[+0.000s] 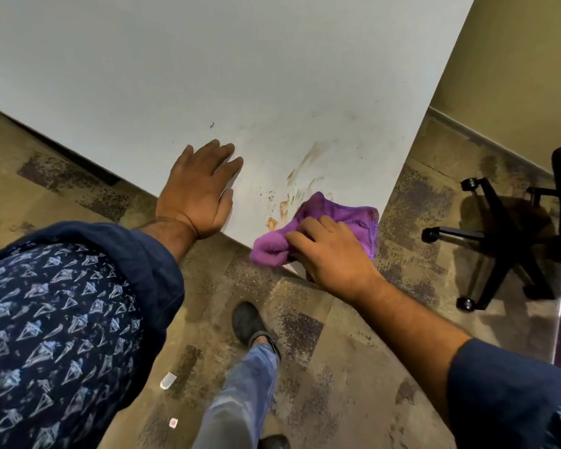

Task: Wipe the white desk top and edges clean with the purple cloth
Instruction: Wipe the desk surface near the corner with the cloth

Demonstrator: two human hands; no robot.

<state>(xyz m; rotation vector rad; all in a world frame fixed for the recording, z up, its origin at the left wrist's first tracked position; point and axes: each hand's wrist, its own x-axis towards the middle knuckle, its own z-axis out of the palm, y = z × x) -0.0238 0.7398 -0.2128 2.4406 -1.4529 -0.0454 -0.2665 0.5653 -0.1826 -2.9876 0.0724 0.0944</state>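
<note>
The white desk [208,76] fills the upper part of the head view, its near corner pointing toward me. Brown smears and specks [293,186] mark the top close to that corner. My right hand [332,251] grips the crumpled purple cloth [340,215] and presses it onto the desk's corner, with part of the cloth hanging over the front edge. Flat on the desk top at the front edge lies my left hand [198,189], fingers spread, holding nothing.
A black office chair [512,234] with a wheeled star base stands to the right of the desk. My legs and dark shoes [248,322] are below the corner on mottled carpet. Two small white scraps [168,380] lie on the floor. A beige wall runs behind the chair.
</note>
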